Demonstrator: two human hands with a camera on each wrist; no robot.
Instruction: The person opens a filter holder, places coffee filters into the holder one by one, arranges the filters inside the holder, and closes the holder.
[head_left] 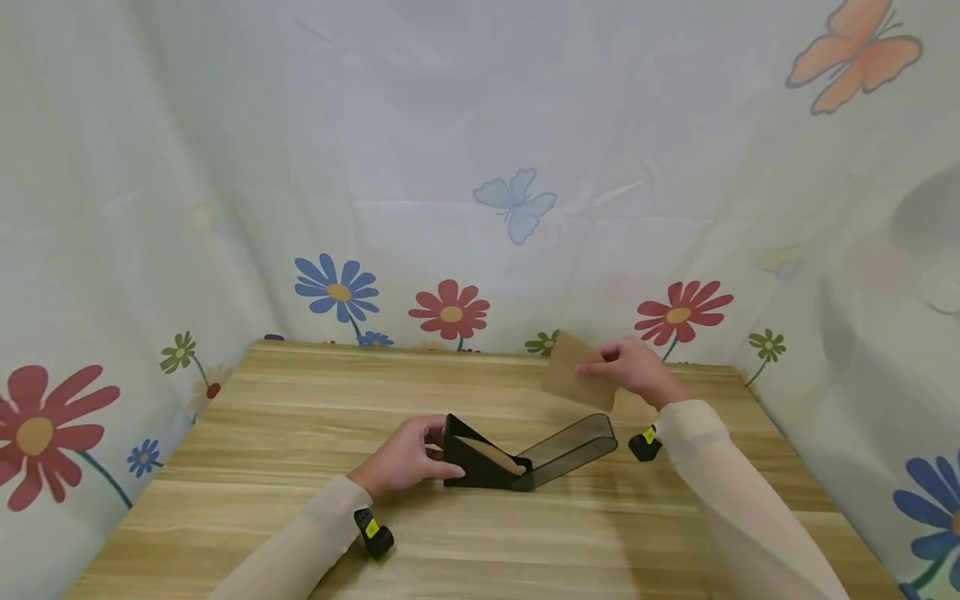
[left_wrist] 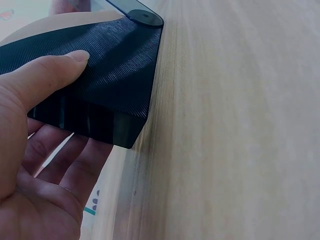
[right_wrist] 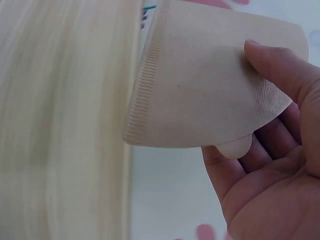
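Note:
A black coffee filter holder [head_left: 480, 468] stands on the table, its smoky see-through lid [head_left: 573, 446] swung over to the right. Brown paper filters show inside it, their curved edge rising above the black wall in the left wrist view. My left hand [head_left: 408, 454] grips the holder's left end, thumb [left_wrist: 57, 72] on the near side and fingers around the back. Above the lid, my right hand [head_left: 637, 368] pinches a brown paper coffee filter [right_wrist: 200, 85] between thumb and fingers. That filter has a crimped seam and a small rounded tab; it is raised off the table.
The wood-grain table [head_left: 337, 392] runs back to a pale curtain [head_left: 375, 167] printed with flowers and butterflies, which also hangs at both sides. A black wrist camera with a yellow mark sits at each sleeve.

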